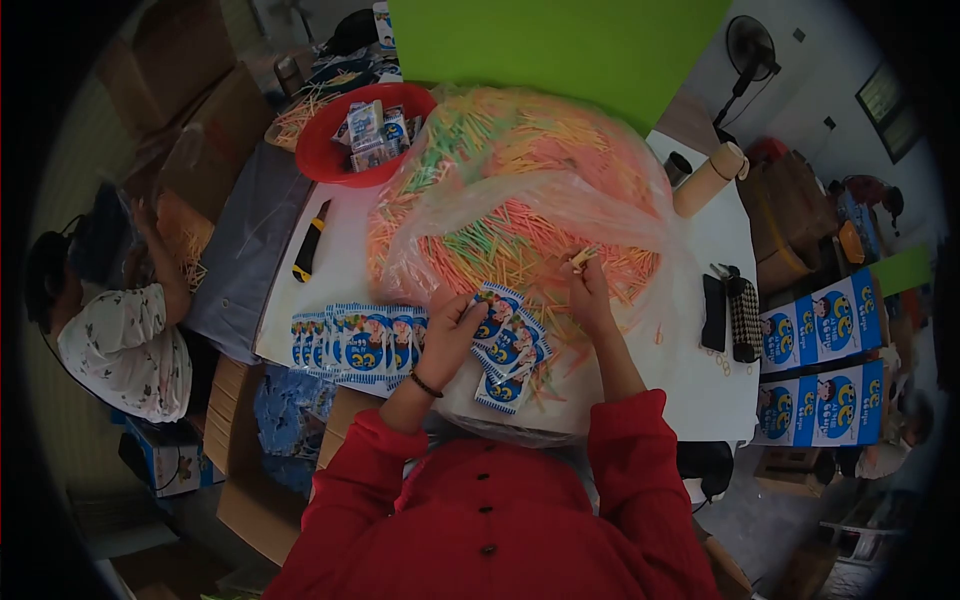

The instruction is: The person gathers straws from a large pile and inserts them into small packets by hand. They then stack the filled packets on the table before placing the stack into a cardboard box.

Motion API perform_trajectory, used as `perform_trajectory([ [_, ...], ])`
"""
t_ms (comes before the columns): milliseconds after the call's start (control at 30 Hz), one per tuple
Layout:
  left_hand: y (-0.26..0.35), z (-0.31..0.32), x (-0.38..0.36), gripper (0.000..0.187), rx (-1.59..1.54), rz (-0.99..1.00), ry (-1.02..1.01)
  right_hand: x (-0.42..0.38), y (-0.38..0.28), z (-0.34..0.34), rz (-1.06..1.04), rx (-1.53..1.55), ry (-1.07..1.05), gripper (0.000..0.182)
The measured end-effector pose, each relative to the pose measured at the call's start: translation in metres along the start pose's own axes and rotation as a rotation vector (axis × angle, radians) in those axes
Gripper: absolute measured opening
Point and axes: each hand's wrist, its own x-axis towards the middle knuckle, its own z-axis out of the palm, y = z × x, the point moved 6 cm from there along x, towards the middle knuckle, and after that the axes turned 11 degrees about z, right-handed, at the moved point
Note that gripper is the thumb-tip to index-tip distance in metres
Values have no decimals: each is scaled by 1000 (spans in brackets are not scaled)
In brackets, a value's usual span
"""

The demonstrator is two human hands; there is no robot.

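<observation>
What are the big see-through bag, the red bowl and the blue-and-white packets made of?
The bag looks like thin, cloudy plastic: it wrinkles, and sticks show through. The red bowl seems smooth plastic, evenly coloured. The packets look like smooth printed film, probably plastic, with thin edges.

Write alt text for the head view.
A person's left hand holds a blue-and-white packet; the right hand pinches pale sticks over a large plastic bag of coloured sticks. Similar packets form a row on the white table.
</observation>
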Motion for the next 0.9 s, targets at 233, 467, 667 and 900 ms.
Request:
perform_trajectory([
  [233, -1, 7, -1, 17, 11, -17, -9, -5, 20, -5, 92, -269, -101, 13],
  [467, -5, 5, 2, 19, -208, -121, 27, 19, 21, -37, 228, 303, 45, 23],
  [667, 37, 21, 4, 19, 1077, 510, -175, 10, 30, -33, 120, 181, 24, 24],
  [900, 28, 7, 13, 21, 119, 86, 1, 27, 72, -64, 499, 1066, 120, 22],
])
